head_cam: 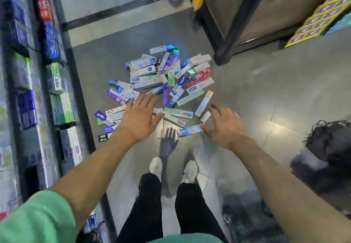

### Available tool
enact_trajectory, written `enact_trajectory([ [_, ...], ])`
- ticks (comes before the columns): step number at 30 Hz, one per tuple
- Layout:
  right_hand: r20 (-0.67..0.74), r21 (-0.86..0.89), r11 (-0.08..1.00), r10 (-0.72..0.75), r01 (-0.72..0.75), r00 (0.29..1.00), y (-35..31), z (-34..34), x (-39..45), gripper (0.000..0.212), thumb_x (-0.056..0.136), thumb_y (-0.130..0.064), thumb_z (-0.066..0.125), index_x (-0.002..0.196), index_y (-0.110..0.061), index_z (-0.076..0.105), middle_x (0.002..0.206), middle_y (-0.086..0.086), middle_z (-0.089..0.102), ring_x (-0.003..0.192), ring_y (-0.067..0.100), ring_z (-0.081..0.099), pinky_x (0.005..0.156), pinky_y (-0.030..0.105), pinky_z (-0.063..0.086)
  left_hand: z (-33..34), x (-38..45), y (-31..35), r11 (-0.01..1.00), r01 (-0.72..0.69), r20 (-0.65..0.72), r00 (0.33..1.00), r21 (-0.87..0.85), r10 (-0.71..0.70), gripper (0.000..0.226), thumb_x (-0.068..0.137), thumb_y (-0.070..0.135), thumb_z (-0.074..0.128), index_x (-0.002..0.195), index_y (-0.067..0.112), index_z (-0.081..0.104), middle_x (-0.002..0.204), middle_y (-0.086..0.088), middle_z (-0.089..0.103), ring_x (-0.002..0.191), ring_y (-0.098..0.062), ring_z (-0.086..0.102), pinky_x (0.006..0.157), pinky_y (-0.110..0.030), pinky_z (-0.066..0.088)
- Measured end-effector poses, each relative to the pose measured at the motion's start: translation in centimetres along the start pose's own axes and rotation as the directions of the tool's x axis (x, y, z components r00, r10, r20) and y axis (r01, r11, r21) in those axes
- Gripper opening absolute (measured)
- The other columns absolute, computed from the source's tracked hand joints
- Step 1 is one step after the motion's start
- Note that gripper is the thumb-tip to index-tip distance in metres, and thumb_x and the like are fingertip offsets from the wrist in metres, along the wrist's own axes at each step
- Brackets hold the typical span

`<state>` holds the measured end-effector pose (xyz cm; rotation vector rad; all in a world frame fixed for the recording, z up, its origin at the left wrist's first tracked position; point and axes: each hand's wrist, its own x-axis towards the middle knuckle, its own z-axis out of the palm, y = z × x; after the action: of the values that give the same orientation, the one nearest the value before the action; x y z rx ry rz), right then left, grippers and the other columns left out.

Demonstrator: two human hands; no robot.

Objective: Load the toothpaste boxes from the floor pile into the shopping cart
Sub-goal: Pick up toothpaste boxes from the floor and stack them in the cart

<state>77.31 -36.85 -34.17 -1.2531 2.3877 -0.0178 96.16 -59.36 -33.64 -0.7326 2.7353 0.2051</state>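
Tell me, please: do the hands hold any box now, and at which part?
Neither does. The left hand is spread flat above the toothpaste boxes, and the right hand reaches down with loosely bent fingers, empty.

Count, head view: toothpaste boxes (152, 80) in floor pile, roughly forty, overlap prevents an exact tally. Hands: 2, left hand (139, 118) and right hand (223, 124). White shoes (155, 165): 2. Second person's head (330, 140): 1.

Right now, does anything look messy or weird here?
Yes. Toothpaste boxes lie scattered in a jumbled pile on the floor, pointing every way, while the shelf on the left holds boxes in neat rows.
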Motion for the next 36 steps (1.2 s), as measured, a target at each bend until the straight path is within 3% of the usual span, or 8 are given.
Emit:
enact_trajectory([
  [4,0.056,0.013,0.999,0.034,-0.035,0.998,0.8,7.1,4.4,0.070,0.096,-0.058,0.048,0.153,-0.019,0.036,0.161,0.011,0.033,0.144,0.034,0.034,0.117,0.045,0.028,6.2,5.5,-1.0,0.996,-0.084,-0.002,0.996,0.011,0.084,0.074,0.100,0.061,0.023,0.156,0.013,0.034,0.162,-0.010,0.035,0.148,-0.030,0.032,0.121,-0.053,0.023],
  [8,0.048,0.095,0.995,0.016,-0.021,0.999,1.9,19.3,8.8,0.067,0.086,-0.057,0.053,0.136,-0.012,0.055,0.144,0.018,0.053,0.129,0.040,0.052,0.105,0.050,0.042,17.0,11.5,-2.3,0.977,-0.208,-0.006,0.978,0.047,0.209,0.075,0.098,0.059,0.024,0.149,0.009,0.044,0.154,-0.015,0.046,0.140,-0.034,0.043,0.115,-0.052,0.030],
  [12,-0.017,0.115,0.993,-0.013,0.015,1.000,4.9,32.2,14.5,0.068,0.087,-0.056,0.058,0.142,-0.017,0.046,0.147,0.015,0.048,0.131,0.037,0.047,0.108,0.049,0.040,30.8,17.1,-4.3,0.948,-0.305,-0.038,0.950,0.090,0.309,0.071,0.099,0.055,0.031,0.150,0.008,0.043,0.154,-0.015,0.045,0.139,-0.035,0.043,0.116,-0.055,0.030],
  [20,-0.095,-0.017,0.994,-0.113,0.112,0.989,12.0,52.8,24.4,0.074,0.085,-0.062,0.048,0.131,-0.003,0.052,0.139,0.022,0.053,0.120,0.043,0.053,0.105,0.054,0.044,53.4,25.9,-8.1,0.905,-0.385,-0.191,0.889,0.182,0.417,0.070,0.099,0.055,0.035,0.148,0.006,0.046,0.154,-0.017,0.045,0.138,-0.035,0.045,0.115,-0.056,0.031],
  [25,-0.135,-0.043,0.980,-0.200,0.196,0.970,14.6,58.7,26.9,0.088,0.080,-0.069,0.055,0.139,-0.005,0.050,0.144,0.019,0.052,0.124,0.039,0.053,0.106,0.051,0.043,59.4,27.8,-8.6,0.836,-0.483,-0.323,0.773,0.260,0.546,0.064,0.101,0.050,0.042,0.146,0.005,0.047,0.156,-0.019,0.041,0.141,-0.035,0.044,0.116,-0.056,0.029],
  [28,-0.104,-0.116,0.959,-0.272,0.260,0.957,15.4,60.0,27.0,0.093,0.079,-0.073,0.053,0.144,-0.006,0.049,0.143,0.015,0.054,0.124,0.036,0.054,0.107,0.049,0.041,60.9,28.0,-8.7,0.786,-0.531,-0.310,0.725,0.317,0.615,0.065,0.101,0.050,0.043,0.148,0.006,0.046,0.156,-0.019,0.042,0.141,-0.035,0.043,0.117,-0.057,0.029],
  [32,-0.040,-0.205,0.954,-0.233,0.220,0.972,15.5,60.8,27.5,0.087,0.075,-0.069,0.067,0.139,-0.012,0.055,0.122,0.010,0.064,0.109,0.034,0.061,0.101,0.045,0.044,61.2,28.6,-8.7,0.764,-0.549,-0.223,0.742,0.339,0.632,0.067,0.098,0.052,0.043,0.148,0.007,0.046,0.151,-0.019,0.049,0.137,-0.036,0.048,0.113,-0.054,0.033],
  [36,0.043,-0.207,0.965,-0.157,0.162,0.987,14.1,60.1,28.4,0.069,0.072,-0.056,0.078,0.125,-0.015,0.061,0.112,0.010,0.061,0.106,0.036,0.059,0.096,0.044,0.042,60.9,29.2,-7.5,0.776,-0.522,-0.221,0.760,0.355,0.612,0.063,0.090,0.051,0.060,0.135,0.007,0.055,0.125,-0.015,0.062,0.113,-0.036,0.058,0.101,-0.050,0.040],
])
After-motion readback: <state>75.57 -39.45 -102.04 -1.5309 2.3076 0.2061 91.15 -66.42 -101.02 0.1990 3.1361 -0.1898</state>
